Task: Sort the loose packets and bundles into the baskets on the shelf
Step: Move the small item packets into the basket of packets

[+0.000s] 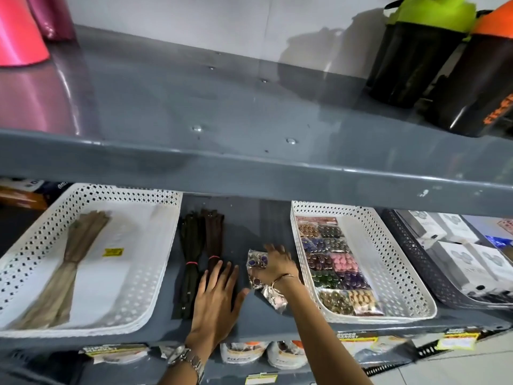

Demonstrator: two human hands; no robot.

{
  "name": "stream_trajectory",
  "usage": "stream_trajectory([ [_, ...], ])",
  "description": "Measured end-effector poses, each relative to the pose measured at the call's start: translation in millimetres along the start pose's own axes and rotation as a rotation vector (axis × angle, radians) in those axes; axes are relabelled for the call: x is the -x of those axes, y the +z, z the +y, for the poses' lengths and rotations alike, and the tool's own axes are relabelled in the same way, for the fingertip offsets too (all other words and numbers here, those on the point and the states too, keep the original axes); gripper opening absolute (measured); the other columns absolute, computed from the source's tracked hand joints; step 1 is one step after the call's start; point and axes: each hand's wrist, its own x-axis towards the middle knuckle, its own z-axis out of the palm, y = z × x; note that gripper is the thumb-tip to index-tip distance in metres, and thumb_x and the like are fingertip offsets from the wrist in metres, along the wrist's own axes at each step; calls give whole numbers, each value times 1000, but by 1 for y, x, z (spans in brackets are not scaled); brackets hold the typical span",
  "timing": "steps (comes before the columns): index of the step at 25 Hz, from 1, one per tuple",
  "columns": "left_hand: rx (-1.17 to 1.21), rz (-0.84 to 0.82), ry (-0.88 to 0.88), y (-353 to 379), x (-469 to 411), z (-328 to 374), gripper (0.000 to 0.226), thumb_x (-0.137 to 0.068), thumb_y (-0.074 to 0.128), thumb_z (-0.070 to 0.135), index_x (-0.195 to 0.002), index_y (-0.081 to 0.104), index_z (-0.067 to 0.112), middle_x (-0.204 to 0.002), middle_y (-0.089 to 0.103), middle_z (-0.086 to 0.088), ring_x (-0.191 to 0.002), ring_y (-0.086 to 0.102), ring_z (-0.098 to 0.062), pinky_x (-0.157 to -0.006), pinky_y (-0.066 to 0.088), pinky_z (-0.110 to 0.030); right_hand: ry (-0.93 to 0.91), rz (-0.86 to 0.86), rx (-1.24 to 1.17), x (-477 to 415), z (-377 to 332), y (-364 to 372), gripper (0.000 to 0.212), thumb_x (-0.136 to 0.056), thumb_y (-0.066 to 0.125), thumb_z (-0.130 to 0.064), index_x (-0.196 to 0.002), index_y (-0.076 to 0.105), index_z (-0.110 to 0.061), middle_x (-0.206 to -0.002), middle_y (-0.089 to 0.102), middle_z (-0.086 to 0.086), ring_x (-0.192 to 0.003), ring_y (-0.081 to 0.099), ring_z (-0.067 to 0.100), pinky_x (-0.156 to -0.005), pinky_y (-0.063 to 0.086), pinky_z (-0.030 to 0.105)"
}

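Two white perforated baskets stand on the grey shelf. The left basket point(166, 245) holds a tan bundle point(69, 259). The right basket point(388, 259) holds several clear packets of coloured buttons point(330, 262). Between them lie a black bundle point(188, 259) and a dark brown bundle point(213, 237), each tied with a pink band. My left hand point(216, 298) lies flat, fingers apart, over the brown bundle's near end. My right hand point(274, 265) presses on loose clear packets point(256, 262) beside the right basket; more packets point(274, 297) lie under my wrist.
The upper shelf's lip point(249, 168) overhangs the baskets closely. A dark basket of white boxes point(458, 259) stands at the far right. Black shaker bottles point(416, 51) and pink items point(16, 31) stand on the upper shelf. Packaged goods hang below the shelf edge.
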Motion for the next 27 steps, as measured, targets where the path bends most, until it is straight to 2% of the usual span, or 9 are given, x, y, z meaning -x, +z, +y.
stream_trajectory([
  [5,50,33,22,-1,1,-2,64,-94,20,54,-121,63,16,-126,65,-1,-125,54,-23,-104,41,-40,58,-172,34,-45,5,4,93,-66,77,-42,-142,28,-21,-152,27,7,-141,21,33,-115,30,47],
  [7,25,40,31,0,2,-3,64,-93,20,54,-120,64,16,-124,66,0,-123,55,-22,-106,33,-37,52,-163,48,-49,1,5,93,-60,80,-45,-139,34,-24,-147,31,7,-138,26,33,-112,34,45],
  [9,19,45,20,-2,2,-3,63,-92,22,55,-120,64,16,-123,67,1,-123,56,-22,-104,29,-35,15,-141,59,-49,-4,4,84,-59,81,-43,-132,44,-25,-140,37,9,-132,33,33,-108,39,43],
  [12,38,47,13,-1,1,-3,69,-94,14,55,-120,64,15,-124,67,-1,-124,55,-23,-104,37,-38,-55,-79,87,-46,-1,-3,60,-63,77,-43,-116,59,-22,-129,44,13,-123,44,35,-103,45,43],
  [14,47,56,13,-1,1,-3,70,-94,13,55,-122,62,14,-125,65,-1,-125,54,-23,-105,28,-34,-111,-59,91,-41,4,-6,49,-67,73,-42,-110,63,-21,-124,48,13,-117,50,35,-100,47,42],
  [18,49,40,-6,-3,1,-2,73,-95,8,55,-120,63,14,-124,66,-2,-124,55,-23,-102,24,-34,-198,26,-27,-29,8,-5,32,-76,65,-28,-107,68,-24,-120,60,10,-111,58,33,-97,51,39],
  [22,48,40,-23,-7,1,1,79,-94,5,56,-115,66,12,-121,68,-5,-121,58,-26,-100,27,-35,-294,110,-42,-7,5,-11,26,-83,64,-29,-108,69,-24,-120,65,4,-114,56,26,-96,50,39],
  [24,38,60,-22,-6,1,0,81,-94,3,57,-115,66,11,-121,68,-6,-121,57,-27,-100,31,-37,-404,243,-106,14,16,-27,26,-80,70,-28,-106,70,-23,-117,67,0,-108,61,17,-94,53,32],
  [27,21,55,-14,-4,0,0,83,-93,2,58,-118,65,11,-124,66,-7,-124,55,-27,-99,44,-44,-446,431,-192,41,80,-74,30,-67,82,-21,-95,75,-19,-99,67,-10,-84,62,-4,-77,46,-3],
])
